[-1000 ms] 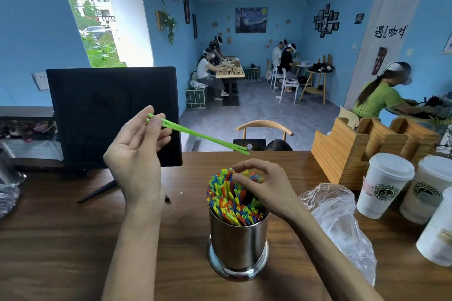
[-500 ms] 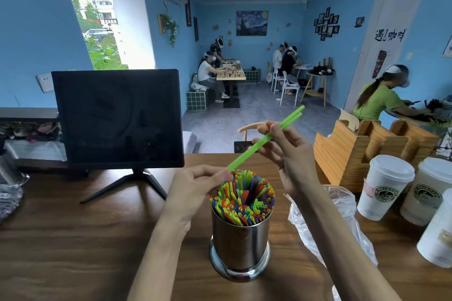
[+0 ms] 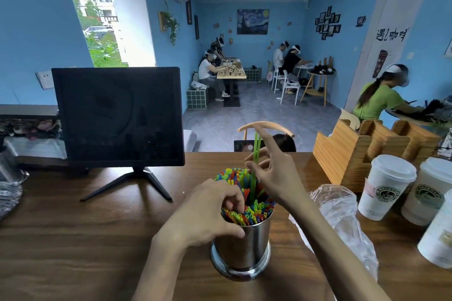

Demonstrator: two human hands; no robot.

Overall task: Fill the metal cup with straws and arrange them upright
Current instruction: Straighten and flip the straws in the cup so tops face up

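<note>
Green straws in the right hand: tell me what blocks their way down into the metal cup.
The green straws, pinched by the right hand, point down into a gap in the packed straws in the metal cup. The left hand grips the bundle beside that gap. Nothing else visibly blocks them.

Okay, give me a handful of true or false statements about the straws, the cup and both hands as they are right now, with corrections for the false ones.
1. The right hand pinches green straws that stand nearly upright over the metal cup. True.
2. The metal cup lies on its side. False: it stands upright on the wooden table.
3. The left hand has its fingers among the coloured straws at the rim. True.
4. The paper cups stand left of the metal cup. False: they stand to its right.
</note>
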